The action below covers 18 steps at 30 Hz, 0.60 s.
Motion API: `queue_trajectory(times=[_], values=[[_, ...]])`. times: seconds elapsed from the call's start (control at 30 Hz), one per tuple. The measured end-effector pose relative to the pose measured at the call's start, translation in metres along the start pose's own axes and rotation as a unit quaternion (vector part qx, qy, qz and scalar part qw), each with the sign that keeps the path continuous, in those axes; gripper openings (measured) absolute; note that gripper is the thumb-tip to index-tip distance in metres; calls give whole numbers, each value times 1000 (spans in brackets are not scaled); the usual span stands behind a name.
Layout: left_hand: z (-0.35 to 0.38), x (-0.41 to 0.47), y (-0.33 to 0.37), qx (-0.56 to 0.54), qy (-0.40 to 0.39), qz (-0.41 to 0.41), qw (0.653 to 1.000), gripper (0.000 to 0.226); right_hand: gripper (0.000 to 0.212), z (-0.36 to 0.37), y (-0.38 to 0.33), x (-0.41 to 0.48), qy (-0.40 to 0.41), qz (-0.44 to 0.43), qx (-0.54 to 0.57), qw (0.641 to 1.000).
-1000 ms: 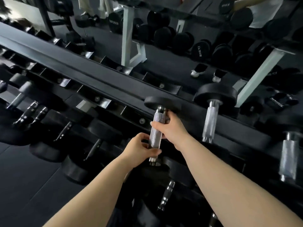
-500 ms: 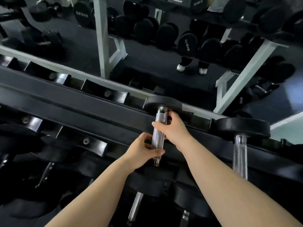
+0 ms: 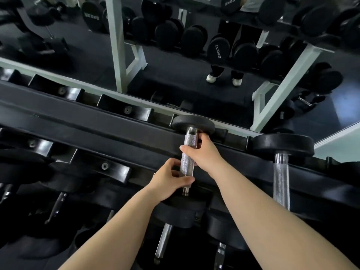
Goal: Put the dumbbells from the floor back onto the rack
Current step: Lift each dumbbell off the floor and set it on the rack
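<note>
A black dumbbell point(image 3: 187, 164) with a knurled silver handle lies across the top tier of the black rack point(image 3: 109, 133). Its far head sits at the rail's back edge and its near head is down at the front rail. My left hand point(image 3: 167, 182) grips the lower part of the handle. My right hand point(image 3: 202, 152) grips the upper part, thumb across the metal. Both forearms reach in from the bottom of the view.
Another dumbbell point(image 3: 281, 172) rests on the same tier to the right. Empty black saddles point(image 3: 126, 110) line the tier to the left. Lower tiers hold several dumbbells point(image 3: 163, 240). A wall mirror point(image 3: 175, 55) behind the rack reflects more racks and a person's legs.
The view has swung left and up, so the mirror fills more of the frame. Both hands keep their grip on the handle, and the dumbbell stays on the top tier.
</note>
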<state>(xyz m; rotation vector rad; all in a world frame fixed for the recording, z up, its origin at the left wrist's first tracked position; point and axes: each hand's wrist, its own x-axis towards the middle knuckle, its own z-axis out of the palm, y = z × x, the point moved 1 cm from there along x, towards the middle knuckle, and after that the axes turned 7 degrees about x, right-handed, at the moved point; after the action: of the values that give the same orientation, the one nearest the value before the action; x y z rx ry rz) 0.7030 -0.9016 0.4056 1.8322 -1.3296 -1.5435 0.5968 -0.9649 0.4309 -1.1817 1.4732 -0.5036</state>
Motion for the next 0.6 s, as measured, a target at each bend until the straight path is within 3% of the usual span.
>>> queue_trajectory(times=[0.13, 0.23, 0.4, 0.47, 0.6], values=[[2, -4, 2, 35, 42, 8, 998, 27, 56, -2, 6, -9, 11, -3, -5, 1000], [0, -9, 2, 65, 142, 15, 988, 29, 58, -12, 17, -21, 44, -5, -11, 999], [5, -35, 14, 46, 266, 59, 961, 24, 42, -37, 42, -58, 70, -16, 13, 997], [20, -54, 26, 33, 268, 98, 958, 12, 36, -49, 54, -80, 81, -23, 33, 996], [81, -103, 51, 26, 214, 173, 961, 30, 23, -82, 85, -148, 96, -46, 87, 990]])
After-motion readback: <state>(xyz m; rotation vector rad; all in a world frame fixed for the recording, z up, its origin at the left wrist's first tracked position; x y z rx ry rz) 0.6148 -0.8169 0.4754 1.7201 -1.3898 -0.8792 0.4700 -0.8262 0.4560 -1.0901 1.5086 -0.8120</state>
